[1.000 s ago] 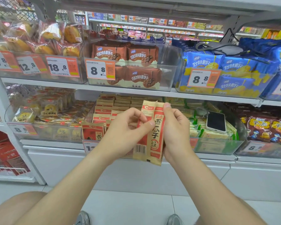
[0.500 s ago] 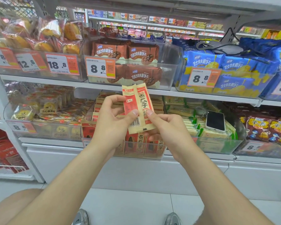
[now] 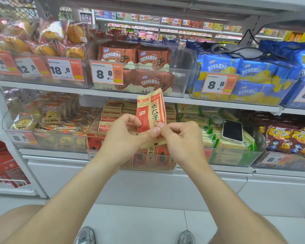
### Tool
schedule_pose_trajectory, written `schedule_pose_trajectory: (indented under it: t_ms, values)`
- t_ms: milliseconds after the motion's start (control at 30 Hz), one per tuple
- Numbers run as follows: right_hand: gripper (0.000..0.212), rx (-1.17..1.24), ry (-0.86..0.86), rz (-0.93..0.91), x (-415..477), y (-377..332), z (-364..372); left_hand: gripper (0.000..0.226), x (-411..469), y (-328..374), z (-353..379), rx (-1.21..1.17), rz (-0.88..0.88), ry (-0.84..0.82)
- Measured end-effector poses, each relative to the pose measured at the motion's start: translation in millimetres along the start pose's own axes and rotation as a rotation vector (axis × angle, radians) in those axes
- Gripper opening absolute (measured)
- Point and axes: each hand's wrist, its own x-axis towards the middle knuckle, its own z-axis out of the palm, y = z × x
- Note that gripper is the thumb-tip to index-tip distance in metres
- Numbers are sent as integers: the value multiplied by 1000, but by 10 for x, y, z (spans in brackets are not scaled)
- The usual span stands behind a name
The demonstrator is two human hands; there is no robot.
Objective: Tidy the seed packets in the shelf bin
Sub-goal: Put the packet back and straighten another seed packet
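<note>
The fingers [image 3: 153, 132] of both hands are clamped on the lower end of a few seed packets [image 3: 151, 111]. The left hand [image 3: 123, 136] pinches them with its thumb laid across the front. The right hand [image 3: 181, 140] meets it from the other side, fingertips touching the left thumb. The packets stand upright and fan slightly above the fingers. There appear to be two, but the overlap hides the count, and their bottom edges are covered by the hands.

Just behind and below the fingers sits the clear shelf bin [image 3: 144, 169]. More packets of the same red and tan kind [image 3: 93, 140] stand along its front wall, partly hidden by both wrists. Flat stacks [image 3: 113, 111] lie further back, left of the fingers. An orange price label [image 3: 92, 154] at the bin's lower left is mostly blocked by the left wrist.

Right of the fingers, a neighbouring bin holds green and yellow packs, and a phone [image 3: 232, 131] lies face up on them. Left of the fingers is a bin of yellow cakes [image 3: 25, 123], blurred by wrapping.

On the shelf above the fingers are brown wafer packs [image 3: 136, 57] behind an 8.8 price tag [image 3: 106, 73]. Up and to the right are blue packs [image 3: 236, 67] with a dark cable [image 3: 245, 51] lying over them; what it connects to is unclear. Further aisle shelves show only as small, unreadable tags.
</note>
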Motion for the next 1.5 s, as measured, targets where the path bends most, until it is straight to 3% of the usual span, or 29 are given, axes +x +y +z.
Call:
schedule_pose_trajectory:
  t_ms: [300, 700, 833, 933, 1200, 1333, 1500]
  values:
    - [38, 50, 130, -14, -12, -24, 48, 41, -14, 61, 83, 59, 11, -46]
    - [29, 30, 123, -97, -19, -52, 14, 27, -28, 93, 160, 151, 96, 44]
    - [16, 227, 35, 75, -1, -74, 17, 6, -16, 82, 150, 180, 98, 44]
    - [14, 380, -53, 187, 29, -102, -31, 7, -14, 104, 105, 145, 55, -12]
    - [22, 513, -176, 236, 45, -90, -88, 4, -8, 106, -31, 31, 28, -68]
    - [29, 534, -233, 180, 38, -81, -74, 10, 18, 75, -32, -44, -9, -63]
    - [15, 510, -182, 98, 17, -30, -22, 62, -51, 80, -2, -54, 13, -104]
